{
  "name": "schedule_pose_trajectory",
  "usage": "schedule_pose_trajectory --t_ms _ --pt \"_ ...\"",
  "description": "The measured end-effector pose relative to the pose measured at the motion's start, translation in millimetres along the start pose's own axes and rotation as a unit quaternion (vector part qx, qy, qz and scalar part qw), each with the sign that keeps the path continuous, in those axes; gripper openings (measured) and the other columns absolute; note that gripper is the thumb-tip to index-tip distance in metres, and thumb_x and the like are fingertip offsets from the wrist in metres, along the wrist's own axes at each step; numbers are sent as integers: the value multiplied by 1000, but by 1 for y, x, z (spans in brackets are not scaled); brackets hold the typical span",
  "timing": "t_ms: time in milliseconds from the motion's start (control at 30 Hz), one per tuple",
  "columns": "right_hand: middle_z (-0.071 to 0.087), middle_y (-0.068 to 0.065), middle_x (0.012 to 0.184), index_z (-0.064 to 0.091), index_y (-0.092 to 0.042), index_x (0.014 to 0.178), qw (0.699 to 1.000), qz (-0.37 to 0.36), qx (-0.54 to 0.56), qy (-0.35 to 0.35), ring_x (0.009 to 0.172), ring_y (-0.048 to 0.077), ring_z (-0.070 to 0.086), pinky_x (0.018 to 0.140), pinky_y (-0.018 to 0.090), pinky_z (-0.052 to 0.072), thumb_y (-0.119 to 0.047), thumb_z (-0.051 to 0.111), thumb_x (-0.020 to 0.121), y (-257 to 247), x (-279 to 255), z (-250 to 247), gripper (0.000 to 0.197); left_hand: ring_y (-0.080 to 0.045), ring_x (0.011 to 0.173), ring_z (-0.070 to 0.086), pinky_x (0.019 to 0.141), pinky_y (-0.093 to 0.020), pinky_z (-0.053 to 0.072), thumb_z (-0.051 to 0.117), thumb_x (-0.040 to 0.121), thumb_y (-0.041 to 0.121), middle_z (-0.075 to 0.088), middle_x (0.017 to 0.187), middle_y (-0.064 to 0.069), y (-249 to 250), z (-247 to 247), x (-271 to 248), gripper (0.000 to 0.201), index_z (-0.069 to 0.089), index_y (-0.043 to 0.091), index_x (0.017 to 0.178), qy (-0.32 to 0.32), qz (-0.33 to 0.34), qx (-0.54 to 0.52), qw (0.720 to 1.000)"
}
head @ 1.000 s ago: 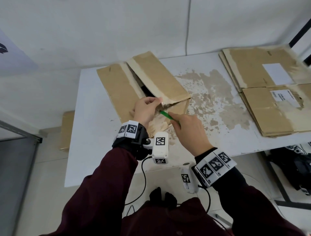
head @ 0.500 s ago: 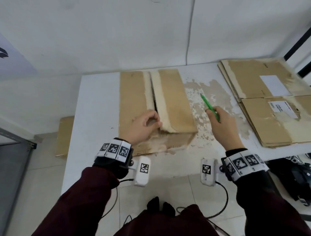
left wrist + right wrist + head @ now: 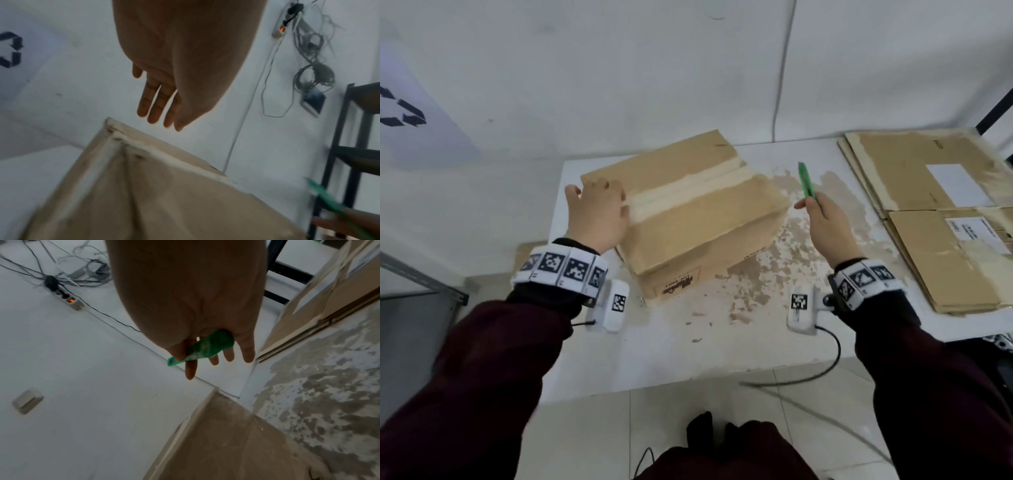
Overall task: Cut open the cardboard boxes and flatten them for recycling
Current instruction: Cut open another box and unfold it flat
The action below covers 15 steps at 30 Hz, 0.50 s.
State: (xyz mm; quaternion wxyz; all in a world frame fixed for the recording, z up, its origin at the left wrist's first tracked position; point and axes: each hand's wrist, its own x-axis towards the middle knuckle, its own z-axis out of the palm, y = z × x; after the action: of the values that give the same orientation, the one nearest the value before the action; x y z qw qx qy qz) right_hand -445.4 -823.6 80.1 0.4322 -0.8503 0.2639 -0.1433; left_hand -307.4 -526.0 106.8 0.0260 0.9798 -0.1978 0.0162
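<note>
On the white table (image 3: 678,346), my flat, open left hand (image 3: 596,215) rests on the cardboard box (image 3: 702,219), while my right hand (image 3: 827,229) grips a green cutter (image 3: 805,180) just right of it.

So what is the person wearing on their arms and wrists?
Both arms are in dark maroon sleeves. Each wrist has a black cuff wrapped in a white band of square black-and-white markers: left wrist band, right wrist band. A small white camera with its own marker and a thin black cable hangs under each wrist.
</note>
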Motion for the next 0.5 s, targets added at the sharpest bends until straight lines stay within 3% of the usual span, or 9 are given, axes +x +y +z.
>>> schedule_pose_trajectory --t_ms 67,200,267,367,500 --pt "47 -2 70 56 -14 96 1000 -1 -4 -11 56 14 41 54 30 32 -21 30 101 -2 13 8 27 -29 122 44 105 -47 23 45 95 34 50 129 -11 24 1 -19 39 48 12 128 14 7 -25 1000" --pt "62 14 106 57 -9 95 1000 11 2 -13 94 28 56 77 35 42 -22 31 101 6 18 22 30 -27 133 33 110 -50 22 36 95 51 37 144 -11 88 24 -63 56 36 16 140 -3 48 -115 992" --pt "63 16 106 54 -13 86 1000 21 15 7 91 30 58 70 34 44 -21 31 102 8 4 22 29 -26 141 21 115 -51 15 18 96 56 26 152 -10 115 41 -77 62 29 18 144 -20 46 -139 989" --pt "65 12 97 48 -21 79 993 58 103 7 84 24 62 71 27 51 -19 32 102 8 -38 15 28 -26 141 22 115 -52 17 10 93 52 31 150 -10 142 52 -82 65 34 15 142 -1 57 -179 982" --pt "69 13 83 55 -6 94 966 110 181 -148 71 24 70 68 31 59 -18 37 101 15 -99 11 23 -24 142 23 116 -48 15 24 99 40 34 150 -8 159 53 -73 51 39 15 140 11 58 -185 981"
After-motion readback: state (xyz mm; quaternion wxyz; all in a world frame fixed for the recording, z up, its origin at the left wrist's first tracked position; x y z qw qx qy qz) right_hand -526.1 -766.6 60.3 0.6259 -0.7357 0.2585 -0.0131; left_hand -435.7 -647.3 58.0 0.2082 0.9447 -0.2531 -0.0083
